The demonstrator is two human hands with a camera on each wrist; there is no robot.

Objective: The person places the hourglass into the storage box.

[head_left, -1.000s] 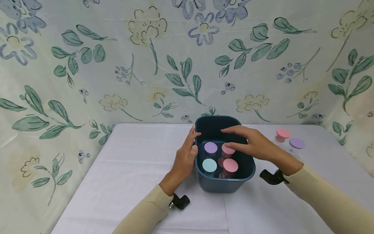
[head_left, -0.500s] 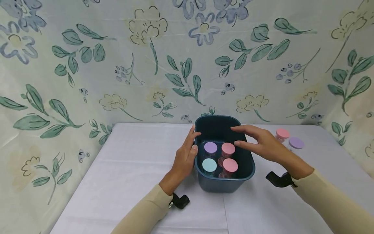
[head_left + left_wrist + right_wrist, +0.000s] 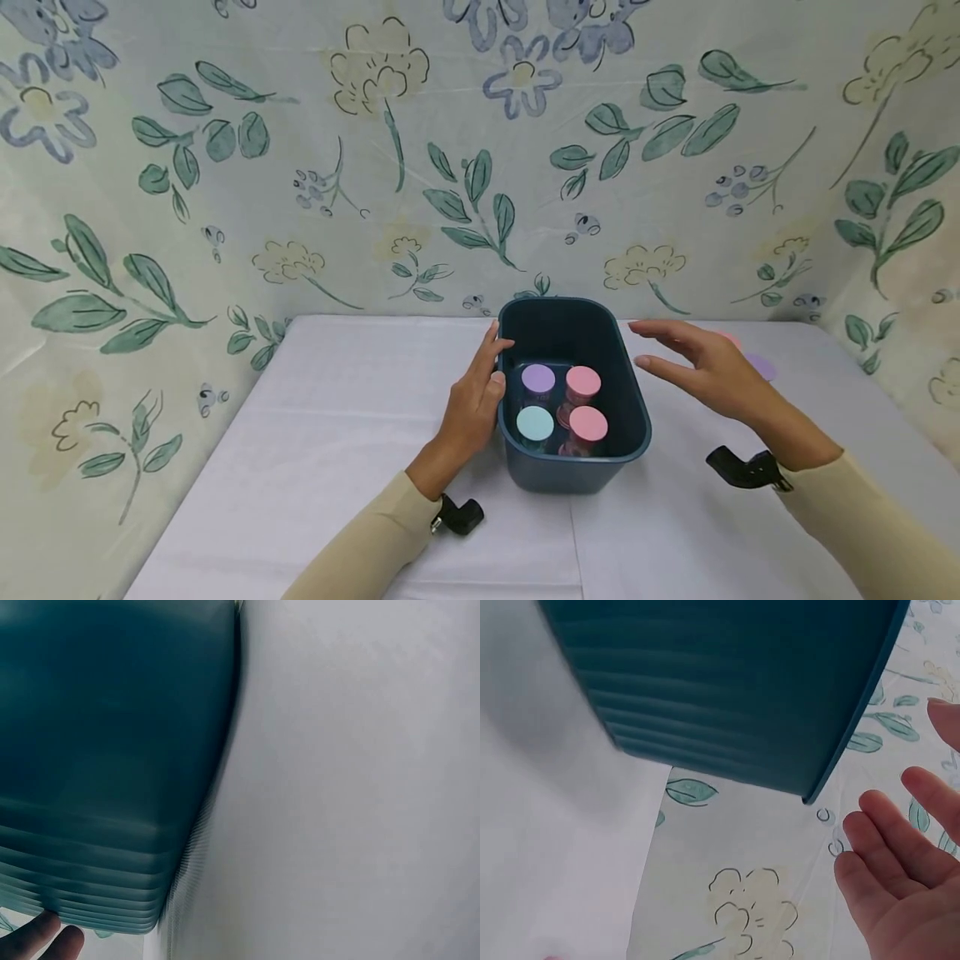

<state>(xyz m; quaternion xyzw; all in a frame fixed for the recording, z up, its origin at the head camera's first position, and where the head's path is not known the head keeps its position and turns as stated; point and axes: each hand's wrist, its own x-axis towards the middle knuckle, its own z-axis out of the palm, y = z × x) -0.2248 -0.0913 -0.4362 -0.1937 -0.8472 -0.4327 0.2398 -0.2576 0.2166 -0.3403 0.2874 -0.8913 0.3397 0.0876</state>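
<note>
A dark blue plastic bin stands on the table. Inside it are small clear jars: one with a purple lid, one with a light blue lid and two with pink lids. My left hand rests against the bin's left side, with its thumb and a fingertip at the rim. Two of its fingertips show near the ribbed outer wall in the left wrist view. To the right of the bin, my right hand hovers apart from it, fingers spread from the thumb and holding nothing.
Behind the right hand are a pink lid and a purple lid, mostly hidden. A white cloth covers the table. A floral sheet rises behind it and at both sides.
My right hand has moved right, from above the jars inside the bin to beyond its right rim, now covering much of the two lids there. The left hand and jars stay put.
</note>
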